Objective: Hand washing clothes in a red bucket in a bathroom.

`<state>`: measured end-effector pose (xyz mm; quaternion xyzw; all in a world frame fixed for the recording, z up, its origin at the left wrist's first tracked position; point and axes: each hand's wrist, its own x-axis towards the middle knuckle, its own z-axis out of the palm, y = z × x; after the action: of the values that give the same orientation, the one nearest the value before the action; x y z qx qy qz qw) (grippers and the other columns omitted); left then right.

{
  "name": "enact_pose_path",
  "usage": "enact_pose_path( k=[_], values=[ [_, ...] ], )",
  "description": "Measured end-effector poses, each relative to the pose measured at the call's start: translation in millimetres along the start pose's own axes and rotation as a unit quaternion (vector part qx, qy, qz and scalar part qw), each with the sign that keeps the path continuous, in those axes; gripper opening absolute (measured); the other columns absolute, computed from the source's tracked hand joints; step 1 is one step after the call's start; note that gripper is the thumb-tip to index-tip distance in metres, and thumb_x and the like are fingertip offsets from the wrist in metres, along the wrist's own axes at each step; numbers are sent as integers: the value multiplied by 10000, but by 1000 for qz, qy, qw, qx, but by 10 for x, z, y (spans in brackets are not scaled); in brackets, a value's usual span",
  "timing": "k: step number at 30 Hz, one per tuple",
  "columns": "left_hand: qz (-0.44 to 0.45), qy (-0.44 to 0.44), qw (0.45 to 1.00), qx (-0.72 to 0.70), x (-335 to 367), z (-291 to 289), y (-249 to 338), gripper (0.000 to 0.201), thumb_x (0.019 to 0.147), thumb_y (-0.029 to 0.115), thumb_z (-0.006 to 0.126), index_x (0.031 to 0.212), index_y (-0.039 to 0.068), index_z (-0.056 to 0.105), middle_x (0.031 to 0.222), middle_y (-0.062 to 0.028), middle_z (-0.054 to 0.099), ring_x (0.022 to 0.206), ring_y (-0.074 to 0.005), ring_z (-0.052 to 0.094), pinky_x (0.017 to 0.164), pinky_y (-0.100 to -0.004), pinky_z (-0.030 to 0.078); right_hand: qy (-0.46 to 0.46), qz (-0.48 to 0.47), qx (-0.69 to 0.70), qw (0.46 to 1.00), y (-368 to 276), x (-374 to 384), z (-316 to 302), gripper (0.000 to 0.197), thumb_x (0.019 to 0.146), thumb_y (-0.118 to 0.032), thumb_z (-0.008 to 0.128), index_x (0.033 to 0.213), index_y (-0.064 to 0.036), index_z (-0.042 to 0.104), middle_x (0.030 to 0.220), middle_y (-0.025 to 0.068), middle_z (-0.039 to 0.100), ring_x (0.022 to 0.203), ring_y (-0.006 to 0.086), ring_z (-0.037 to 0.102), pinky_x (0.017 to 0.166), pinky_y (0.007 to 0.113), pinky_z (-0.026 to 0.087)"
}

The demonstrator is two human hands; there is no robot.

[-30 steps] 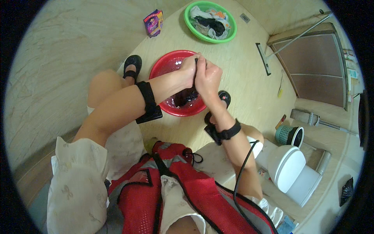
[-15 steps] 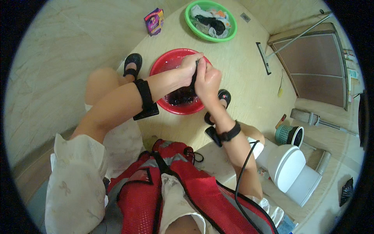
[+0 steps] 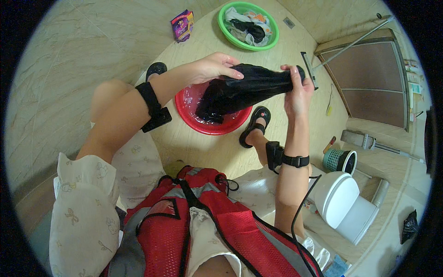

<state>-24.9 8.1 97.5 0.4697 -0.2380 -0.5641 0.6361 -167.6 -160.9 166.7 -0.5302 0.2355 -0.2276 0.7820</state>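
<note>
A wet black garment (image 3: 258, 87) is stretched out between my hands, its exact kind not clear. My left hand (image 3: 214, 69) pinches its upper left edge, thumb in front and the other fingers partly behind the cloth. At the far right end, my right hand (image 3: 297, 87) grips a bunched part in its closed fingers. The lower left of the garment hangs down into the red basin (image 3: 184, 111), where pinkish, bubbly water shows. The basin stands on the floor between my feet.
A green basin (image 3: 223, 32) of mixed clothes stands farther off, with a purple packet (image 3: 182, 26) to its left. At right are a floor squeegee (image 3: 310, 69), a teal bin (image 3: 333, 159) and a white toilet (image 3: 339, 194). A black cable (image 3: 297, 207) runs along my right arm.
My hands were pressed together over the basin, wringing the dark cloth. Now they are apart, the right one moved to the right, and the garment is spread between them.
</note>
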Motion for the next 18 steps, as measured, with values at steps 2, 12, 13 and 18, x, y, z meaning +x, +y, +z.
enact_pose_path(
  k=[2,12,13,18],
  values=[
    [27,24,996,85,24,21,10,329,844,129,609,1114,-49,552,1023,-100,622,936,-158,570,859,-271,427,51,-227,-402,886,-5,125,-117,216,902,-161,529,808,27,577,734,122,627,683,204,603,669,310,470],
    [254,171,917,256,131,410,85,283,916,205,520,986,-57,602,874,-77,642,817,-114,571,770,-268,452,10,48,-275,960,209,275,157,524,864,-487,516,635,-20,579,596,-13,514,531,105,433,504,268,354],
    [248,222,917,222,171,336,55,364,935,291,483,906,-45,620,774,-39,609,745,-105,555,715,-260,452,-72,-34,-333,939,249,116,318,467,860,-417,553,637,-9,579,566,-4,506,514,103,424,488,274,354],
    [-78,199,921,-327,282,656,-41,362,890,391,479,692,103,573,625,5,561,562,-144,511,538,-275,407,-63,-317,-400,858,363,-45,623,333,867,-192,554,659,66,588,510,202,518,401,234,493,434,357,369]
  ],
)
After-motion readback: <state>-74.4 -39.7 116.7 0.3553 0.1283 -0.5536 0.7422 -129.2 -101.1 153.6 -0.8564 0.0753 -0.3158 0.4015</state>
